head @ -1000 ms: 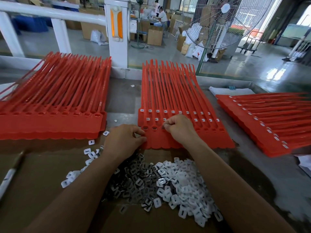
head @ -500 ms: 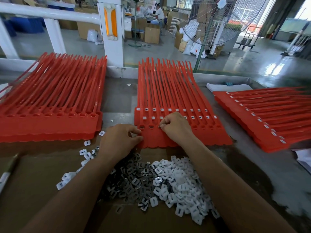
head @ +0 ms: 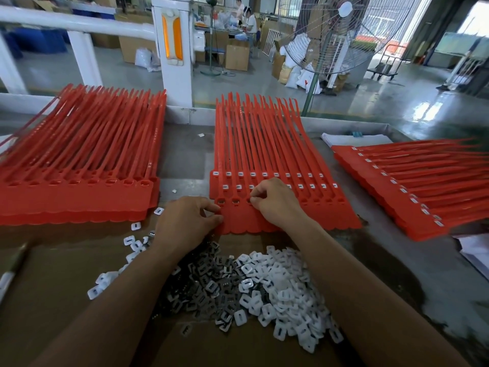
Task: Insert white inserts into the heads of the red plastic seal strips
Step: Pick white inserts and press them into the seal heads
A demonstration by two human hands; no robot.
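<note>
Far left, a pen [head: 12, 266] lies on the cardboard [head: 53, 274], not in use. Behind it sits the left stack [head: 79, 186] of red strips, every head socket showing empty, untouched as far as I can judge.

My left hand [head: 186, 221] pinches the near-left corner of the middle stack [head: 264, 165], thumb and fingers closed on the red edge to steady it. Just right of that, two front sockets [head: 228, 201] sit open with nothing in them.

My right hand [head: 275, 201] is bunched over the third front socket, fingertips pinched together. I'd guess there's an insert in them, but it's hidden, so I cannot tell. The step looks like seating an insert in the front row; the two rows behind already show white.

Next move: press square until flush, then take another from the pile.

No real containers here. The insert pile [head: 277, 287] lies loose on the cardboard between my forearms, white pieces to the right, dark grey ones to the left, a few white strays off further left.

Far right, the right stack [head: 412, 192] has white in its heads, so it looks done.
</note>
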